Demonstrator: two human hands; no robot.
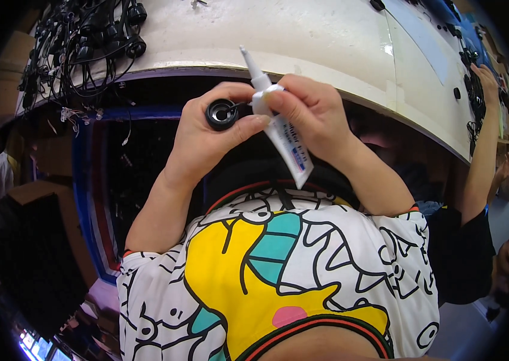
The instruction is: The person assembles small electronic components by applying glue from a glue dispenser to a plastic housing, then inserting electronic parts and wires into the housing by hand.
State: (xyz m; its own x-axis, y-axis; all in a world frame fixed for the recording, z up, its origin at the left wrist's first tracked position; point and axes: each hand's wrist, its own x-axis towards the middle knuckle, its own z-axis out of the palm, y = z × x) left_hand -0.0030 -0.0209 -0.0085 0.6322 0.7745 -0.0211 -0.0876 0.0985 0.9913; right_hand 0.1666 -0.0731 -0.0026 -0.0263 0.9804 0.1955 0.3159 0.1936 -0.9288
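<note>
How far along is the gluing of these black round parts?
Done: can't tell; no finished part stands out. In hand: the left hand holds one black ring, and the right hand grips a white tube, nozzle pointing up. Left: likely the tangled pile of black parts on the table.

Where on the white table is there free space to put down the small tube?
The white table is bare in its wide middle, between the heap of black cables at the left and the black parts near another person's arm at the right. Both ends are crowded. The right hand holds the tube.
</note>
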